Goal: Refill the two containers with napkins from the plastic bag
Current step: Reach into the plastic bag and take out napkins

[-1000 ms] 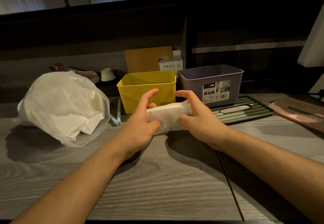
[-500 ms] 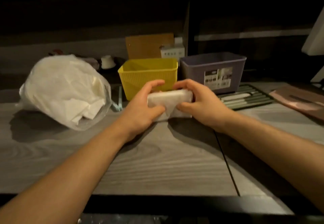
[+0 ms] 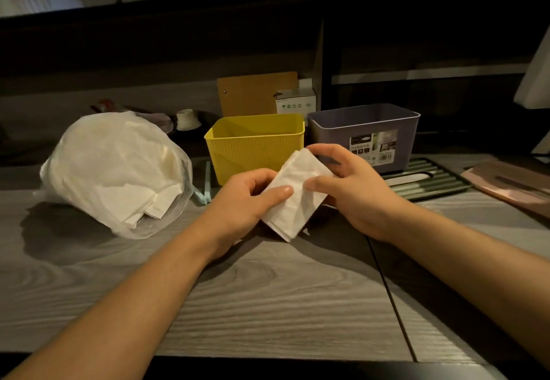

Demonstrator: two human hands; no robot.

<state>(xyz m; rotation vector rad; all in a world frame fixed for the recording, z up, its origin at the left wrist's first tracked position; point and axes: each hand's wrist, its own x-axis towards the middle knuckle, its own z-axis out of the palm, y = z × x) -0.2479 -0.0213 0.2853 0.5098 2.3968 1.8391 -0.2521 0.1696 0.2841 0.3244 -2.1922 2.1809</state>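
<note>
Napkins (image 3: 293, 193): a folded stack at frame centre, tilted above the bench (image 3: 268, 305), pinched by left hand (image 3: 247, 201) and right hand (image 3: 354, 192). Step: squaring the stack; next, lower it into the yellow bin (image 3: 256, 147) or grey bin (image 3: 366, 135) behind. Bag (image 3: 113, 171) at left. Stack lay level half a second ago.
</note>
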